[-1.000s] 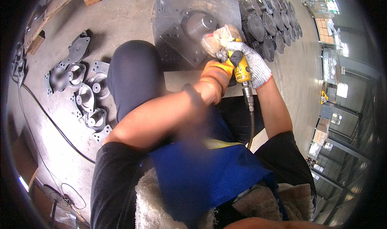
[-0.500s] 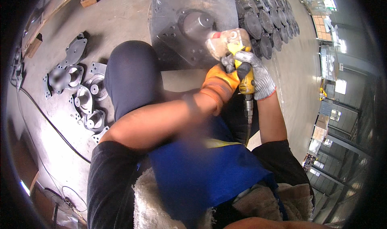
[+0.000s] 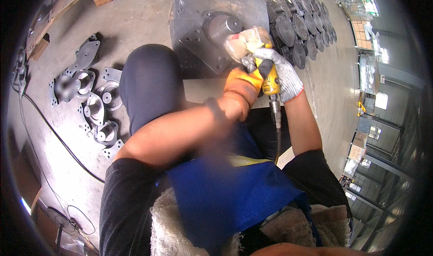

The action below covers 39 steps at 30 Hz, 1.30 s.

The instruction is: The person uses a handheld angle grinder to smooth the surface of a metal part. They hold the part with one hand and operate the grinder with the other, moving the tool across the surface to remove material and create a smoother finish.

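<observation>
Several flanged metal castings [image 3: 92,107] scattered on the concrete floor [image 3: 140,17] at far left, black cable [image 3: 54,134] snaking past them. Just right of those, raised knee in dark trousers [image 3: 151,82], blocking sight of the floor between castings and workpiece. Above and right of knee, large grey steel block [image 3: 198,12] with square flange plate and round shaft boss [image 3: 221,26] at its middle. Left hand [image 3: 241,87], orange-gloved, wrapped tight around body of yellow pneumatic grinder [image 3: 270,78]; blurred forearm crossing much of lower frame. Right hand [image 3: 282,71], grey-gloved, closed over top of same grinder, both grips fully shut on it. Tool head with pale worn abrasive wheel [image 3: 243,42] pressed against block just right of boss; exact contact spot hidden by gloves. Air hose [image 3: 276,134] hanging down from grinder's base. Farther right, row of dark finned castings [image 3: 297,21] lined up behind block. Blue cloth [image 3: 225,193] and white towelling at bottom.
</observation>
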Tool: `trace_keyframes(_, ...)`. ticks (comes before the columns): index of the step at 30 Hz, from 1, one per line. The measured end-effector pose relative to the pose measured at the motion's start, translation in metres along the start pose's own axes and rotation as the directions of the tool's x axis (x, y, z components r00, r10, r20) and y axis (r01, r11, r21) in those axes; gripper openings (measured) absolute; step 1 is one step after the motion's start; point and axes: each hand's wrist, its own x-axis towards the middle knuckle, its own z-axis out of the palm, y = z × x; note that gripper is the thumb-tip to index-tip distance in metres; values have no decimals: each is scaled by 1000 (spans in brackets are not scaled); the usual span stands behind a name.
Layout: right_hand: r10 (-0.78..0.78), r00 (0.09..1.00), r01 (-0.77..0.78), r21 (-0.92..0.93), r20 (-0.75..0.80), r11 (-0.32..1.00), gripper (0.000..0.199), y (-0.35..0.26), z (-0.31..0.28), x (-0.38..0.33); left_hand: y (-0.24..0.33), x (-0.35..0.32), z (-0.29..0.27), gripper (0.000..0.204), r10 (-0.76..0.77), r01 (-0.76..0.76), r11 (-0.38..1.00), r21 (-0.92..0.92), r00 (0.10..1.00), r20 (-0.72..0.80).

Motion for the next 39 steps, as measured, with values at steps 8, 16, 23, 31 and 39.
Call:
trace_keyframes(8, -50, 996, 60, -146, 71, 987, 26, 21, -60, -1, -8, -19, 26, 61, -111, 29, 914, -405, 977, -183)
trace_keyframes(16, 89, 990, -88, -14, 106, 996, 37, 13, -17, 11, -24, 0, 21, 63, -182, 160, 937, -311, 982, -42)
trace_keyframes(23, -2, 1000, 1, -26, -21, 1000, 31, 21, -30, 6, -10, -13, 8, 57, -90, 64, 976, -210, 989, -119)
trace_keyframes(31, 32, 999, -34, 77, 28, 996, 30, 18, -5, 4, -27, -5, 35, 62, -218, 163, 938, -307, 963, -155)
trace_keyframes(39, -132, 989, 127, -88, -63, 988, 26, 31, -37, 5, -13, -15, 16, 57, -61, 16, 971, -239, 981, -183)
